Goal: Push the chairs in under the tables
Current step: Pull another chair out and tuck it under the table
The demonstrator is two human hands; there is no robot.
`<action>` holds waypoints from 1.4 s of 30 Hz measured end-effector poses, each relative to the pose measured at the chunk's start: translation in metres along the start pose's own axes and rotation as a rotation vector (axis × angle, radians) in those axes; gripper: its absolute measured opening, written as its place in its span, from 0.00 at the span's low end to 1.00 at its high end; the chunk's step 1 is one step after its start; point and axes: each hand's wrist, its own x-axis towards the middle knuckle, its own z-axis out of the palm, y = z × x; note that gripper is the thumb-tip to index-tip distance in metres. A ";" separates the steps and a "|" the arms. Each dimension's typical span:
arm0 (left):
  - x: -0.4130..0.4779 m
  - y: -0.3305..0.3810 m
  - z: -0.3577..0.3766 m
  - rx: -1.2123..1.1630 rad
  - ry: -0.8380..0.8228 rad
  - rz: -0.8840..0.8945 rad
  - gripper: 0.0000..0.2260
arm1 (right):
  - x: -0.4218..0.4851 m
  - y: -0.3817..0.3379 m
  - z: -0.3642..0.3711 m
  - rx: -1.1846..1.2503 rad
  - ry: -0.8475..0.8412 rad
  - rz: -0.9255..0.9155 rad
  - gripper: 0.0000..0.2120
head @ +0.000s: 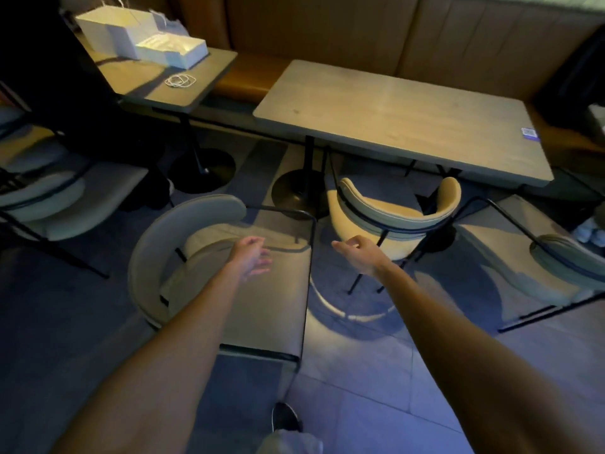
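Note:
A long wooden table stands ahead in front of a bench. One cream chair is tucked partly under its near edge, curved back toward me. A second chair stands pulled out on the floor left of it, its seat turned sideways and its back to the left. My left hand hovers open over that seat, touching nothing. My right hand is open in the air just before the tucked chair's back, not gripping it.
A smaller table at the back left carries white boxes and a coiled white cable. More chairs stand at the far left and far right. A small blue card lies on the long table. My shoe shows below.

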 end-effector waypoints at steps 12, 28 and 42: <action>-0.082 -0.087 -0.057 0.165 -0.110 0.037 0.07 | -0.102 0.031 0.106 0.062 0.019 0.109 0.24; 0.003 -0.060 -0.204 0.806 -0.308 0.249 0.08 | -0.100 -0.040 0.230 0.220 0.171 0.187 0.29; 0.104 -0.042 -0.311 1.139 -0.451 0.308 0.11 | -0.057 -0.107 0.374 0.339 0.222 0.412 0.27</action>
